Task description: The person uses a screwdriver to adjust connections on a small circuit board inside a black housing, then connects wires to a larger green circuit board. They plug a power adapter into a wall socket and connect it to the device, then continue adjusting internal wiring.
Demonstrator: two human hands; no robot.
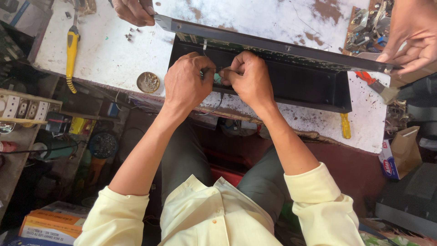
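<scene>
A long black flat panel lies across the white worn bench, with a narrow green circuit strip along its raised top edge. My left hand and my right hand are side by side at the panel's near edge. Both are pinched on a small greenish part where thin wires come out. Another person's hand holds the panel's far left corner. Another such hand holds its right end.
A yellow-handled screwdriver lies at the bench's left. A round metal lid and loose screws sit near it. A red-handled brush, a circuit board and a yellow tool are at the right.
</scene>
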